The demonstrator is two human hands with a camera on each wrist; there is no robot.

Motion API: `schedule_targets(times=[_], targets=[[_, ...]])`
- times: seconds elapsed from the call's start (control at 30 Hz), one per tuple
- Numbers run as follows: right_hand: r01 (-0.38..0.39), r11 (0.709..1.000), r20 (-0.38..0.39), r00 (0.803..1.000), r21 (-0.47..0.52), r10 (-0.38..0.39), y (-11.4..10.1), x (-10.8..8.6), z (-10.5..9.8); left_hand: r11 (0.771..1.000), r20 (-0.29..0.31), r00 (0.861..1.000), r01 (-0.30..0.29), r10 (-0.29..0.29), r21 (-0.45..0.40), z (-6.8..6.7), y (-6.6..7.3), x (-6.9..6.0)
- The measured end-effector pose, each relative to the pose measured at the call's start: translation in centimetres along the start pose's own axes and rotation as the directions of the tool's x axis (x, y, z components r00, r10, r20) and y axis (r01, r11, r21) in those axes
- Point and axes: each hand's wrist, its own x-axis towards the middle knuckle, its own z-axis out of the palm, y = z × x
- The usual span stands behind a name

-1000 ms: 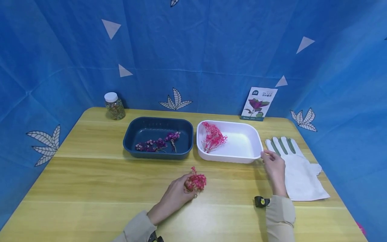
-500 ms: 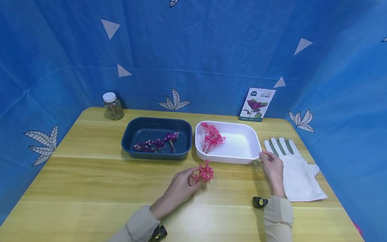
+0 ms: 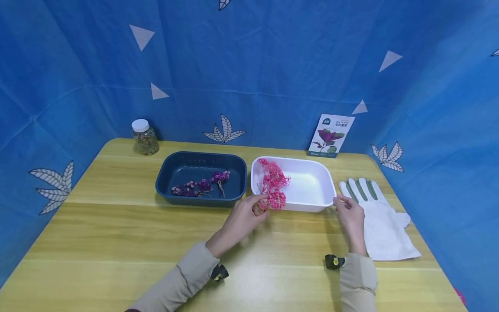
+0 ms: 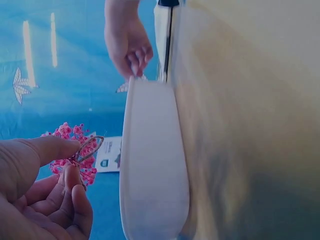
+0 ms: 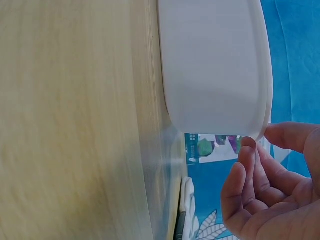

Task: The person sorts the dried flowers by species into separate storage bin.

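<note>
My left hand [image 3: 243, 219] pinches a small sprig of pink dried flowers [image 3: 277, 200] at the front left of the white tray [image 3: 308, 207]. In the left wrist view, thumb and fingers meet on the thin looped stem of the pink flowers [image 4: 86, 150], held beside the tray's outer wall [image 4: 150, 160]. Another pink bunch [image 3: 274, 173] lies inside the tray on its left side. At the tray's front right corner my right hand [image 3: 351, 216] pinches the rim, as the right wrist view also shows for the hand [image 5: 272, 185].
A dark blue tray [image 3: 165, 197] with purple flower sprigs [image 3: 191, 188] stands left of the white one. At the back are a lidded jar [image 3: 146, 138] and a seed packet [image 3: 330, 136] against the curtain. White gloves [image 3: 386, 225] lie on the right.
My left hand has carried the pink sprig forward and right, from the open table to the white tray's front rim. My right hand stays at the tray's corner.
</note>
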Motion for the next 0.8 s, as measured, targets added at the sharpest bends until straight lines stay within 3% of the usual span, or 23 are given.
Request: schedule_targets(times=[0.2, 0.4, 0.8], targets=[[-0.006, 1.0, 0.01, 1.0, 0.004, 0.006, 0.0, 0.1, 0.1, 0.998, -0.03, 1.0, -0.006, 0.008, 0.069, 0.0, -0.1, 2.7], [-0.005, 1.0, 0.01, 1.0, -0.008, 0.005, 0.0, 0.2, 0.2, 0.996, -0.019, 1.0, -0.007, 0.009, 0.094, 0.8, 0.0, 4.9], [-0.022, 0.999, 0.024, 0.999, 0.027, 0.021, -0.2, -0.3, 0.1, 0.991, 0.0, 1.0, 0.026, -0.026, 0.134, 2.7, -0.4, 7.7]])
